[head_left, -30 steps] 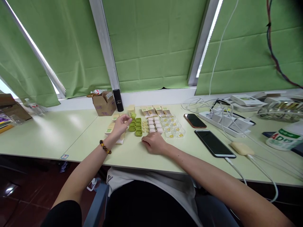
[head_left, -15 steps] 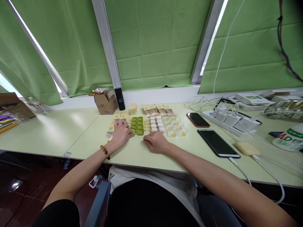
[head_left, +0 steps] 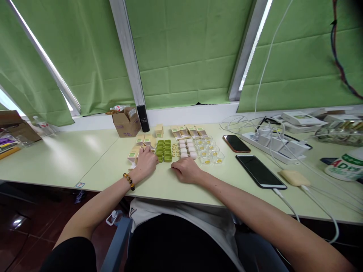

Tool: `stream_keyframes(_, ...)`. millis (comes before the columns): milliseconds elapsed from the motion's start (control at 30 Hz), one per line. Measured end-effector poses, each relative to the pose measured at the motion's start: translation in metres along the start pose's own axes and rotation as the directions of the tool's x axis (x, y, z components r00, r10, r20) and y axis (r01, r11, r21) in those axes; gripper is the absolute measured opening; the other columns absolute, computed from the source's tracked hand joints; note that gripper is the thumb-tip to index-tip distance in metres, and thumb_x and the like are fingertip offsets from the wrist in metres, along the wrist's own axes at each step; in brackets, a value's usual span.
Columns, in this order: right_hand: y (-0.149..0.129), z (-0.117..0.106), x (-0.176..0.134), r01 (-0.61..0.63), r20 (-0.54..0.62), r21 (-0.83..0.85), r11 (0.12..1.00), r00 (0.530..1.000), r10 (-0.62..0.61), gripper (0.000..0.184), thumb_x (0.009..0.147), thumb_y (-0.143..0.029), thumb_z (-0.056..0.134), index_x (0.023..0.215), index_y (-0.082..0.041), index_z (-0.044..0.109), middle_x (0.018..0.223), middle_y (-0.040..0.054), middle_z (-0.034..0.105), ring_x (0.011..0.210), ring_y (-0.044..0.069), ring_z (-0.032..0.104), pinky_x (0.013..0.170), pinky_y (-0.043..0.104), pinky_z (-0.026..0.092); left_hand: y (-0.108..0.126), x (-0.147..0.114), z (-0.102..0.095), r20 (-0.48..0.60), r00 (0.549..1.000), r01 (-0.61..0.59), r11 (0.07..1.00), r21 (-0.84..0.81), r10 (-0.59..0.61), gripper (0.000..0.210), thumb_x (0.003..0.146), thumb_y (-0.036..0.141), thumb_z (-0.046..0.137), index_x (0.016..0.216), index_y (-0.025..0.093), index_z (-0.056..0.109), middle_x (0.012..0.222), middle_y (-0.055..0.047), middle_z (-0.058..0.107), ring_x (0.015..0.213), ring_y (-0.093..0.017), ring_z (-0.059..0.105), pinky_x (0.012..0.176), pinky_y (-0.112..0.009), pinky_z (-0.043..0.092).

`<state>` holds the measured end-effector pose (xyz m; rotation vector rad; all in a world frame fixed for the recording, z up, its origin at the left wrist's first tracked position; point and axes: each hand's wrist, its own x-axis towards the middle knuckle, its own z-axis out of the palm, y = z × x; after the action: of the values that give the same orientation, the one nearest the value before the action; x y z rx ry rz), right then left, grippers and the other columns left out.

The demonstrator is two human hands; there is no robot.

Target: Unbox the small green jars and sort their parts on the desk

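My left hand [head_left: 146,161] lies over the near edge of the cream cartons [head_left: 133,154], its fingers apart. One fingertip reaches the front of the small green boxes [head_left: 163,150], which stand in two columns. My right hand [head_left: 185,170] rests on the table with its fingers curled in, and nothing shows in it. Just beyond it are small yellow squares [head_left: 176,150] and pale pink pieces [head_left: 188,148] in rows. To their right sit clear plastic trays [head_left: 210,151] with yellow bits inside. Open cream cartons [head_left: 188,132] form a row behind.
A cardboard box [head_left: 126,122] and a black cylinder [head_left: 143,118] stand at the back. On the right lie two phones [head_left: 260,171], a power strip [head_left: 275,147] with tangled cables, a cream pad [head_left: 295,177] and a white bottle [head_left: 346,166]. The table's front edge runs close to me.
My left hand has drawn slightly back toward me from the cartons and the green boxes, uncovering more of both. The front green box now sits straighter in its column. My right hand stays put.
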<state>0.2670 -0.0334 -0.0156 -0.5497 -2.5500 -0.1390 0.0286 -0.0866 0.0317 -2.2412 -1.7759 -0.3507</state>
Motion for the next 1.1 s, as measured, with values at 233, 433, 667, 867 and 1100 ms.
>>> stream_keyframes(233, -0.002, -0.004, 0.001, -0.006, 0.022, 0.0, 1.0, 1.0, 0.006, 0.019, 0.094, -0.017, 0.057, 0.086, -0.017, 0.075, 0.073, 0.005, 0.076, 0.061, 0.016, 0.057, 0.061, 0.032, 0.019, -0.003, 0.002, -0.005, -0.056, 0.998, 0.0, 1.0, -0.004, 0.0, 0.024, 0.092, 0.032, 0.065, 0.072, 0.024, 0.077, 0.08, -0.019, 0.073, 0.111, -0.04, 0.051, 0.097, -0.056, 0.031)
stream_keyframes(433, -0.004, -0.006, 0.002, -0.01, 0.045, -0.009, 1.0, 0.999, 0.01, 0.022, 0.095, -0.019, 0.056, 0.082, -0.018, 0.074, 0.073, 0.0052, 0.075, 0.061, 0.015, 0.055, 0.061, 0.032, 0.018, -0.015, 0.014, -0.029, -0.176, 0.983, 0.039, 0.996, -0.083, -0.054, 0.026, 0.095, 0.03, 0.058, 0.082, 0.025, 0.08, 0.084, -0.018, 0.074, 0.11, -0.038, 0.049, 0.099, -0.057, 0.027)
stream_keyframes(667, -0.007, -0.01, 0.002, -0.012, 0.064, 0.003, 1.0, 0.998, 0.012, 0.024, 0.097, -0.021, 0.056, 0.079, -0.017, 0.071, 0.073, 0.0047, 0.075, 0.06, 0.015, 0.054, 0.06, 0.032, 0.018, -0.036, 0.084, -0.02, -0.083, 0.983, 0.167, 0.985, 0.052, -0.162, 0.034, 0.095, 0.035, 0.057, 0.119, 0.02, 0.076, 0.108, -0.024, 0.071, 0.123, -0.043, 0.04, 0.101, -0.057, 0.027)
stream_keyframes(867, -0.006, -0.01, 0.003, 0.006, 0.078, 0.015, 1.0, 0.997, -0.008, 0.023, 0.098, -0.021, 0.056, 0.078, -0.017, 0.068, 0.073, 0.0052, 0.074, 0.062, 0.015, 0.056, 0.062, 0.031, 0.021, -0.042, 0.147, 0.006, 0.213, 0.941, 0.257, 0.964, 0.06, -0.264, 0.059, 0.094, 0.048, 0.059, 0.148, 0.027, 0.058, 0.135, -0.024, 0.062, 0.133, -0.046, 0.039, 0.106, -0.058, 0.027)
stream_keyframes(1100, -0.008, -0.012, 0.004, 0.001, 0.098, -0.018, 1.0, 0.995, 0.0, 0.021, 0.097, -0.022, 0.056, 0.082, -0.017, 0.071, 0.075, 0.0051, 0.075, 0.062, 0.015, 0.055, 0.061, 0.033, 0.018, -0.036, 0.178, 0.023, 0.272, 0.897, 0.35, 0.936, 0.049, -0.349, 0.064, 0.092, 0.057, 0.059, 0.151, 0.031, 0.057, 0.147, -0.023, 0.057, 0.139, -0.051, 0.037, 0.109, -0.063, 0.025)
